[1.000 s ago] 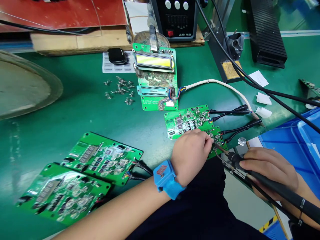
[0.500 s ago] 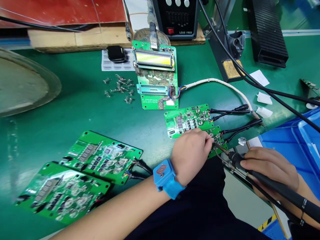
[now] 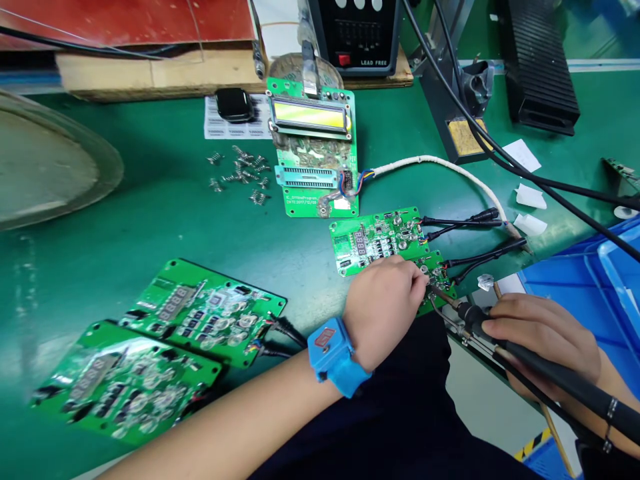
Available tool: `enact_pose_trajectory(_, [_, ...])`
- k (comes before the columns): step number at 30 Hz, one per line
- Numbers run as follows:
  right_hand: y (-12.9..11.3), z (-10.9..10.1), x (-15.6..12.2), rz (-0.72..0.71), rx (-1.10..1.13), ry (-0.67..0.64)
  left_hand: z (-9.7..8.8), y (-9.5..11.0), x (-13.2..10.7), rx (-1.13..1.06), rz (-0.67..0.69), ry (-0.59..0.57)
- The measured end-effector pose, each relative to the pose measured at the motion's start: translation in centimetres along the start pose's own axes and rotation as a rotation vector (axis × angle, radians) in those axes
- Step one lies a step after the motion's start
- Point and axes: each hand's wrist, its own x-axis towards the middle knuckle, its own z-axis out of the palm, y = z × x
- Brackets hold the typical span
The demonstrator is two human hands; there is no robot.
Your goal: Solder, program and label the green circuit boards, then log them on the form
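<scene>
My left hand (image 3: 384,301), with a blue wrist strap (image 3: 330,348), is closed over a green circuit board (image 3: 436,261). Its thumb and fingertips are pinched together near small round parts on the board; whatever sits between them is hidden. In my right hand (image 3: 550,330) is a black soldering iron (image 3: 540,365) with a thin metal feed tube along it. The iron's tip meets the board right beside my left fingertips. Another circuit board (image 3: 349,248) with a digit display lies just behind, partly covered by my left hand. Black leads (image 3: 483,252) run from both boards.
Two more circuit boards (image 3: 207,313) (image 3: 125,380) lie at left. Behind are small metal springs (image 3: 245,170), a programmer board (image 3: 320,150), a black watch-like piece (image 3: 234,105) and an iron stand (image 3: 450,113). Black cables (image 3: 530,175) cross at right above a blue bin (image 3: 575,267).
Both hands, the iron and the boards keep nearly the same places. The whole view has shifted very slightly.
</scene>
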Motion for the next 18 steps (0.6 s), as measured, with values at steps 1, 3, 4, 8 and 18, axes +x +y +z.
enact_pose_trajectory(1, [0.1, 0.1, 0.0, -0.012, 0.023, 0.003, 0.0, 0.0, 0.0, -0.001, -0.001, -0.001])
enact_pose_trajectory(3, [0.3, 0.3, 0.1, -0.05, 0.055, 0.016, -0.1, 0.0, 0.0, -0.002, -0.003, -0.002])
enact_pose_trajectory(4, [0.4, 0.3, 0.1, -0.061, 0.063, 0.018, -0.1, 0.1, 0.0, -0.004, -0.005, -0.005])
enact_pose_trajectory(8, [0.2, 0.3, 0.3, -0.062, 0.073, 0.02, -0.1, 0.2, -0.1, -0.009, -0.013, -0.015])
enact_pose_trajectory(18, [1.2, 0.6, 0.0, 0.002, 0.128, 0.022, -0.2, 0.3, -0.1, -0.017, 0.001, 0.002])
